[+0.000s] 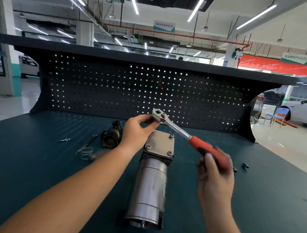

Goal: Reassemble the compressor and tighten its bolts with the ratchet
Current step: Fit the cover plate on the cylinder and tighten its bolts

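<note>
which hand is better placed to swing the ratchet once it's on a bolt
Right. The right hand is by the red handle of the ratchet, though blurred; the left hand pinches its head near the compressor.

Motion blur over right hand and red end of ratchet; grip unreadable. Far-left corner of compressor plate hidden under left hand. Both forearms cut by bottom edge. Two small dark parts right of handle: unidentifiable.

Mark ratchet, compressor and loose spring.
ratchet (177, 129), head view, chrome shank.
compressor (150, 187), head view, cylindrical body.
spring (86, 153), head view, wire coils.
</note>
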A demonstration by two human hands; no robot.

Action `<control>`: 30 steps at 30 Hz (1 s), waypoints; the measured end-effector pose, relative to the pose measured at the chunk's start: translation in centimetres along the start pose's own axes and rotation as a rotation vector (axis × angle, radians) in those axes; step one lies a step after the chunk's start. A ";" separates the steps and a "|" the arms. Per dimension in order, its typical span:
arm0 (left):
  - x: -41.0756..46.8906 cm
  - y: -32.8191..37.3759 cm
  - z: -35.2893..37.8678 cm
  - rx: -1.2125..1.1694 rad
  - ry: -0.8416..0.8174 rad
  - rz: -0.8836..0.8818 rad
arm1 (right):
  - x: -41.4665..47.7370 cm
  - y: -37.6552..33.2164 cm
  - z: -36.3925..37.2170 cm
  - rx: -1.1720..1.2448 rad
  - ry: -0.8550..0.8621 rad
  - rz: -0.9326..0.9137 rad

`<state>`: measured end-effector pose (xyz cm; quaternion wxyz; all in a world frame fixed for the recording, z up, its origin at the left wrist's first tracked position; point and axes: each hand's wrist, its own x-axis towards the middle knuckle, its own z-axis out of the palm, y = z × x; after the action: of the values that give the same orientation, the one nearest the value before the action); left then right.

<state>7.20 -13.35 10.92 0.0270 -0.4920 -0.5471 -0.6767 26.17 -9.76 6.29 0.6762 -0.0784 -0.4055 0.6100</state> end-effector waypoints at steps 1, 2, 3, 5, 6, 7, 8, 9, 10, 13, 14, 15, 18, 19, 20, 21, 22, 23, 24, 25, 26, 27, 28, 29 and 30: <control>-0.1 0.0 0.1 0.001 0.010 -0.004 | -1.5 0.1 0.4 -0.125 -0.024 -0.116; -0.2 -0.1 0.1 0.006 0.019 -0.002 | -2.9 0.3 1.0 -0.212 -0.077 -0.223; -0.3 -0.2 0.1 0.019 0.029 0.005 | -4.2 0.8 1.7 -0.264 -0.133 -0.307; -0.4 -0.3 0.0 0.054 0.055 0.017 | -6.3 1.9 3.1 -0.328 -0.202 -0.415; -0.4 -0.3 0.1 0.067 0.071 0.014 | -7.0 2.4 3.8 -0.354 -0.236 -0.438; -0.4 -0.4 0.1 0.078 0.091 0.005 | -7.6 2.7 4.5 -0.404 -0.266 -0.453; -0.4 -0.4 0.2 0.088 0.110 -0.008 | -8.1 3.0 5.2 -0.472 -0.289 -0.480; -0.4 -0.3 0.3 0.094 0.124 -0.021 | -8.5 3.3 5.7 -0.539 -0.313 -0.507; -0.4 -0.1 0.3 0.094 0.128 -0.029 | -8.9 3.6 6.1 -0.578 -0.333 -0.516; -0.4 0.1 0.5 0.126 0.133 0.002 | -9.6 3.8 6.9 -0.599 -0.354 -0.467; -0.4 0.1 0.6 0.135 0.140 0.011 | -9.6 3.7 6.9 -0.593 -0.362 -0.450; -0.4 0.2 0.7 0.134 0.147 0.012 | -9.5 3.6 6.6 -0.583 -0.369 -0.440; -0.1 0.1 0.6 0.135 0.146 0.011 | -8.5 2.4 5.3 -0.437 -0.338 -0.369; 0.0 0.1 0.5 0.149 0.131 0.022 | -7.9 1.9 4.8 -0.331 -0.273 -0.301; 0.2 0.1 0.3 0.156 0.112 0.031 | -7.0 1.5 4.3 -0.211 -0.173 -0.208; 0.3 0.1 0.1 0.152 0.091 0.036 | -5.7 1.1 3.7 -0.080 -0.051 -0.095; 0.3 0.2 -0.1 0.141 0.068 0.040 | -4.1 0.8 3.1 0.055 0.063 0.025; 0.4 0.4 -0.2 0.131 0.044 0.043 | -2.1 0.5 2.5 0.161 0.133 0.125; 0.4 0.5 -0.3 0.132 0.022 0.046 | 0.0 0.2 2.0 0.227 0.152 0.206; 0.5 0.5 -0.3 0.144 0.004 0.046 | 2.1 -0.1 1.8 0.265 0.139 0.278; 0.6 0.6 -0.4 0.158 -0.012 0.041 | 4.0 -0.4 1.6 0.280 0.111 0.344; 0.7 0.6 -0.5 0.162 -0.028 0.028 | 5.5 -0.5 1.5 0.285 0.079 0.398; 0.8 0.6 -0.6 0.157 -0.044 0.013 | 6.8 -0.5 1.4 0.288 0.047 0.438; 0.9 0.6 -0.8 0.149 -0.058 -0.001 | 7.7 -0.4 1.4 0.289 0.013 0.465; 1.0 0.6 -0.9 0.143 -0.069 -0.008 | 8.3 -0.3 1.2 0.292 -0.022 0.479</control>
<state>6.45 -13.75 12.10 0.0405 -0.5098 -0.5966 -0.6185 24.95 -2.92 11.03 0.5125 -0.0674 -0.2904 0.8053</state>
